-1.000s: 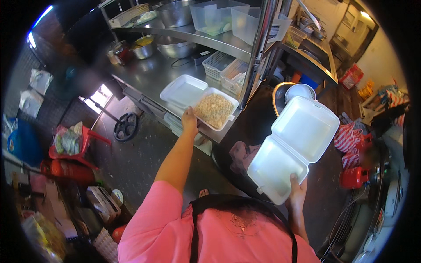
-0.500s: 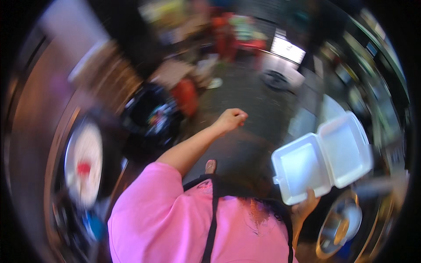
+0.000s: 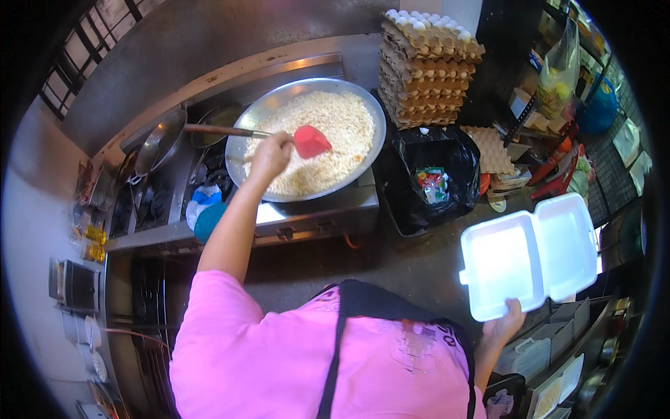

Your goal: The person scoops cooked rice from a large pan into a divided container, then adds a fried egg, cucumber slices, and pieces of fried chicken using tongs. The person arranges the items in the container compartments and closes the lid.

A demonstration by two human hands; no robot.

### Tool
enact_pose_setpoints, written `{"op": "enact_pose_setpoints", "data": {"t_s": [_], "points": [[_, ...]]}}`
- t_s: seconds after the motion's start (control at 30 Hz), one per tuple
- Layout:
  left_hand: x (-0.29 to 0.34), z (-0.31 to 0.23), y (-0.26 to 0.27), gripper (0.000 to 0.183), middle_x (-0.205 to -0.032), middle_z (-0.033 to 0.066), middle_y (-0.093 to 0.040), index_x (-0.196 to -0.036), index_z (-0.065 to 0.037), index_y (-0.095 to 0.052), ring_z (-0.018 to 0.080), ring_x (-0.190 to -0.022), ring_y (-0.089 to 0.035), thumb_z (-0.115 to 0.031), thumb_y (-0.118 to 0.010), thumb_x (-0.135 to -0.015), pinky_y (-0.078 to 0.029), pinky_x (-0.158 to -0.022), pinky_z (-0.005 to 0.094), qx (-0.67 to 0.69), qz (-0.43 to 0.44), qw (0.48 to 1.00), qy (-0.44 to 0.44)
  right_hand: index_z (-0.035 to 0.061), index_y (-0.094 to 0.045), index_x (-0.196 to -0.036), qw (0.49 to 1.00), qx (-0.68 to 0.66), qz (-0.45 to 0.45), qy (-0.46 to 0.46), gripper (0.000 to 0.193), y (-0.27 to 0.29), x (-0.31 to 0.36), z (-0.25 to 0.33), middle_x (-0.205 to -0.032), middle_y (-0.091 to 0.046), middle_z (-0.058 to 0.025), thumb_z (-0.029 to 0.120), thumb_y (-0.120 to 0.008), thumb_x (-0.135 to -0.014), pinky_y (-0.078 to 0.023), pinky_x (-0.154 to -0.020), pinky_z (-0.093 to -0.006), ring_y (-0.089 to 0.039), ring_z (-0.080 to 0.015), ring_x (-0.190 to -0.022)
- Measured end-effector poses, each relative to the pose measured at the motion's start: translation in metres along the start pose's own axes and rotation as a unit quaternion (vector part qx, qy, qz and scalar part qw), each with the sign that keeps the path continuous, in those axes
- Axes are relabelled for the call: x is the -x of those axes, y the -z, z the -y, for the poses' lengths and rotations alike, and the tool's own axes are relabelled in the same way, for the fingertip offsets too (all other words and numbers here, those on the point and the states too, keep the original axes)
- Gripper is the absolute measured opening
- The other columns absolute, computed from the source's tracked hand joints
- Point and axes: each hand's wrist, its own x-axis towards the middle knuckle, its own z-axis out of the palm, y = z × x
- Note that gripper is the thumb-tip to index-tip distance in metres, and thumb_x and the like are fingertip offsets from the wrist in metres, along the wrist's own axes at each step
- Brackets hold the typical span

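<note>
A wide metal pan full of cooked rice stands on the stove. My left hand reaches over the rice, fingers closed at the near end of a red plastic scoop; the scoop's handle is hidden in the fingers. A wooden-handled metal utensil lies across the pan's left rim, its shaft running behind my hand. At the right, my right hand grips the lower edge of an open white foam takeaway box, thumb inside. Both halves of the box are bare inside.
Stacked egg trays, topped with white eggs, rise right of the pan. Below them stands a bin lined with a black bag. A wok and a blue-green cloth are on the stove's left. Grey containers sit at the lower right.
My view has swung left from the floor aisle to the stove. My left hand has gone from hanging empty to the red scoop. The foam box stays in my right hand.
</note>
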Motion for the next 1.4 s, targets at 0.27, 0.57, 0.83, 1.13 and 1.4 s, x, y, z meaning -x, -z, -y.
{"op": "enact_pose_setpoints", "data": {"t_s": [0.27, 0.57, 0.83, 1.13, 1.4], "points": [[-0.013, -0.042, -0.047, 0.023, -0.107, 0.0153, -0.055, -0.105, -0.009, -0.063, 0.0326, -0.095, -0.060, -0.016, -0.059, -0.083, -0.053, -0.075, 0.0398, -0.290, 0.130, 0.938, -0.141, -0.0080, -0.036, -0.134, 0.992, -0.042, 0.105, -0.058, 0.063, -0.171, 0.002, -0.083, -0.125, -0.048, -0.0205, -0.003, -0.044, -0.072, -0.043, -0.100, -0.0429, -0.051, -0.0349, -0.116], [0.007, 0.026, 0.035, 0.017, -0.103, 0.0175, -0.054, -0.094, -0.005, -0.065, 0.0348, -0.090, -0.062, -0.009, -0.057, -0.079, -0.054, -0.075, 0.0428, -0.346, 0.169, 0.917, -0.098, -0.0081, -0.037, -0.133, 0.981, -0.008, 0.138, -0.139, 0.060, -0.201, -0.043, -0.107, -0.122, -0.049, -0.0201, -0.002, -0.045, -0.073, -0.043, -0.099, -0.0436, -0.052, -0.0343, -0.115], [-0.009, 0.076, 0.043, 0.026, -0.114, 0.0206, -0.053, -0.101, -0.003, -0.067, 0.0311, -0.098, -0.058, -0.020, -0.058, -0.084, -0.053, -0.084, 0.0366, -0.514, 0.123, 0.843, 0.100, -0.0081, -0.038, -0.133, 0.962, -0.023, 0.212, -0.171, 0.058, -0.237, -0.093, -0.125, -0.124, -0.049, -0.0202, -0.003, -0.045, -0.075, -0.042, -0.100, -0.0427, -0.052, -0.0332, -0.116], [0.007, 0.059, 0.003, 0.025, -0.113, 0.0208, -0.052, -0.096, 0.006, -0.065, 0.0367, -0.106, -0.053, -0.015, -0.055, -0.085, -0.051, -0.086, 0.0414, -0.325, 0.074, 0.940, 0.066, -0.0055, -0.038, -0.134, 0.932, -0.038, 0.272, -0.236, 0.052, -0.270, -0.091, -0.142, -0.125, -0.051, -0.0178, -0.004, -0.047, -0.083, -0.043, -0.099, -0.0403, -0.053, -0.0292, -0.115], [-0.005, 0.077, -0.013, 0.020, -0.091, 0.0211, -0.067, -0.081, -0.002, -0.071, 0.0368, -0.088, -0.066, -0.020, -0.061, -0.080, -0.053, -0.080, 0.0419, -0.292, 0.145, 0.924, 0.202, 0.0022, -0.036, -0.138, 0.905, -0.058, 0.328, -0.267, 0.049, -0.299, -0.070, -0.146, -0.126, -0.051, -0.0144, 0.001, -0.047, -0.090, -0.044, -0.100, -0.0395, -0.053, -0.0265, -0.116]]}}
